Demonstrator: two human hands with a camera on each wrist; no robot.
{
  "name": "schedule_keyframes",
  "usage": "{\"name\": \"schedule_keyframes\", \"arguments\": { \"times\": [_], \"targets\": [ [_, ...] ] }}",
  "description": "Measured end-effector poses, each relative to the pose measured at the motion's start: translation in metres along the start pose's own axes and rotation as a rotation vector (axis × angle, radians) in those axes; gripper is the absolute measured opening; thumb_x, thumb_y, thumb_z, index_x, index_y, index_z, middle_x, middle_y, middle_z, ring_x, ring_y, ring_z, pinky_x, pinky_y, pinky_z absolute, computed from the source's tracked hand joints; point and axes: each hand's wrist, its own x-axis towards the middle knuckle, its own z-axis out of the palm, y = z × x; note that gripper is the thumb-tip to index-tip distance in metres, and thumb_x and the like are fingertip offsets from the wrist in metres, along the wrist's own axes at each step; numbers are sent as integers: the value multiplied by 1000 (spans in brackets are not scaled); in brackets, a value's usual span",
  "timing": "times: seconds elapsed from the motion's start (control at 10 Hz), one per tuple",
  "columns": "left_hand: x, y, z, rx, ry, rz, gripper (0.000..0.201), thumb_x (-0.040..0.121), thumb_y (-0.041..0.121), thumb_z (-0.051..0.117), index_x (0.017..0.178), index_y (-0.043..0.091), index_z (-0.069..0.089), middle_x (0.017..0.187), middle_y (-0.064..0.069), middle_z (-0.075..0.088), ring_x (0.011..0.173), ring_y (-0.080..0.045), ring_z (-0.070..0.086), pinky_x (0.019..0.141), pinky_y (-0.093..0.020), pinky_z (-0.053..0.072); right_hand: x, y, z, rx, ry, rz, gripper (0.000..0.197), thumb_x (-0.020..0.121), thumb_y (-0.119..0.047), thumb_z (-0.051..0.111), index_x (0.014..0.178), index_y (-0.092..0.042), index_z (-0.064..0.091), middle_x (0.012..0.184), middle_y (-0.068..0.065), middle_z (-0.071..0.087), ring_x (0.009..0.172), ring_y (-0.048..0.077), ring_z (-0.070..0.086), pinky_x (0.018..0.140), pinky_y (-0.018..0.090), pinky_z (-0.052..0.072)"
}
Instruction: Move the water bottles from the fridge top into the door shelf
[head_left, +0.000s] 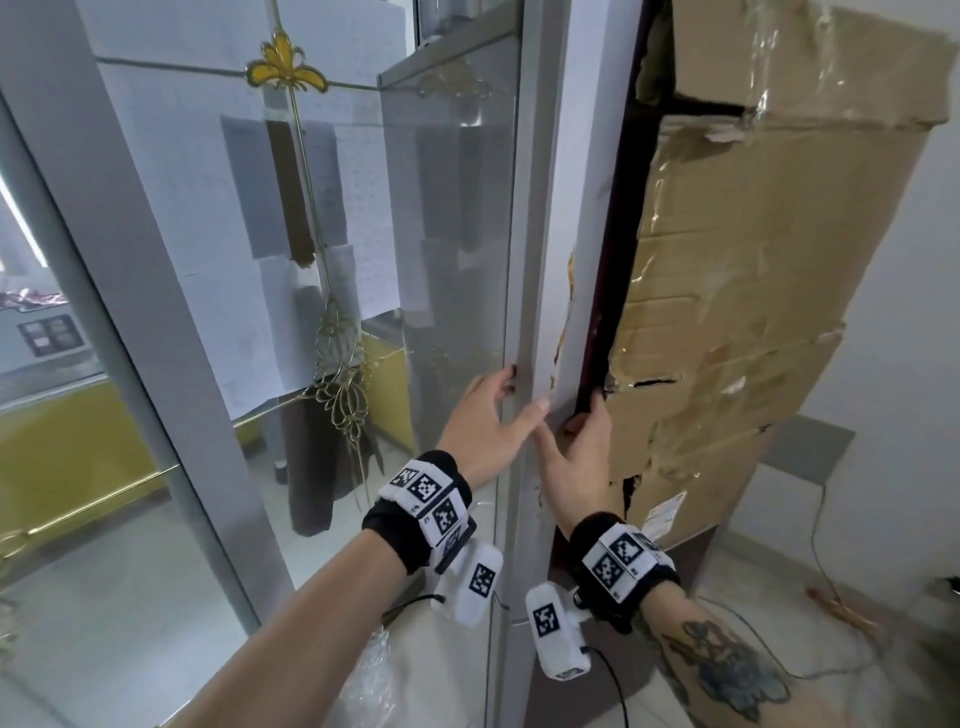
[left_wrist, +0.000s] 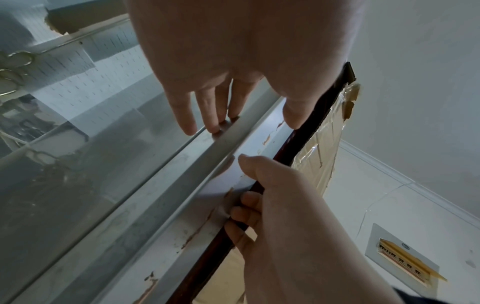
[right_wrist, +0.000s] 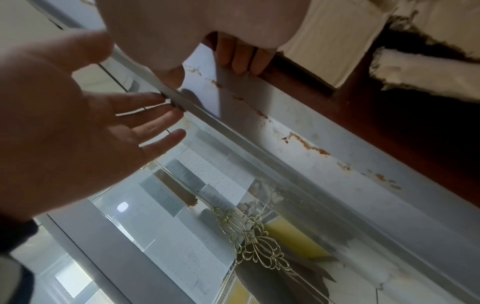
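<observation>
No water bottles show in any view, and the fridge top is out of sight. The fridge door (head_left: 452, 249) has a glossy grey front and a pale, rust-flecked side edge (head_left: 576, 218), with a dark gap (head_left: 608, 312) behind it. My left hand (head_left: 525, 389) lies with straight fingers (left_wrist: 215, 121) touching the front ridge of that edge and its thumb on the side face. Just below, my right hand (head_left: 569, 421) grips the edge, its fingers (right_wrist: 244, 59) curled into the dark gap and its thumb on the pale face. The inside of the door is hidden.
Torn, taped cardboard (head_left: 753, 312) covers the fridge body to the right of the gap. To the left stands a glass partition with a gold ornament (head_left: 288, 65). Cables (head_left: 826, 561) trail over the floor near a wall panel (left_wrist: 400, 261). Crumpled plastic wrap (head_left: 374, 675) lies below my forearms.
</observation>
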Motion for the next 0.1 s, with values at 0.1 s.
{"name": "schedule_keyframes", "arguments": {
  "times": [0.1],
  "targets": [
    [-10, -10, -12, 113, -73, 15, 71, 91, 47, 57, 151, 20, 29, 154, 2, 38, 138, -11, 38, 110, -28, 29, -4, -11, -21, 132, 0, 13, 58, 93, -17, 62, 146, -18, 37, 112, -1, 61, 101, 3, 58, 92, 31, 48]
  ]
}}
